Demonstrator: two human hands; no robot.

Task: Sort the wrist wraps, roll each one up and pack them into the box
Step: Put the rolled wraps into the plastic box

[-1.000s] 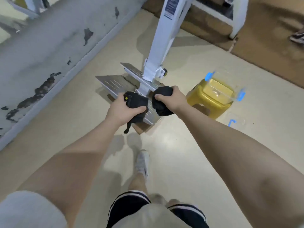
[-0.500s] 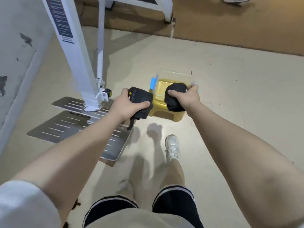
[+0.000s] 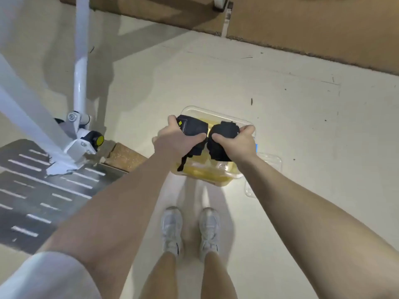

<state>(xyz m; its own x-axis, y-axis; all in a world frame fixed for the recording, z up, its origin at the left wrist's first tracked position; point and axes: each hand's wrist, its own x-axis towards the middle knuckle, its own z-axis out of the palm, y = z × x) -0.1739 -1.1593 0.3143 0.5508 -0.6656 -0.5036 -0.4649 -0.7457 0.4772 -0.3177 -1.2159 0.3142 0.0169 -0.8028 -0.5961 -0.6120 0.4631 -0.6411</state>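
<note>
Holding one rolled black wrist wrap in my left hand, grip curled tight round it, thumb across the front, w/ a loose strap end dangling below. My right hand has grip wrapped round a second rolled wrap, thumb on its near side. Both rolls sit side by side, nearly touching, right over the clear plastic box, which stands on a yellow stool on the floor. Clear lid lies just right of the box. My white sneakers are near the stool. Metal footplate & white machine frame off to the left.
</note>
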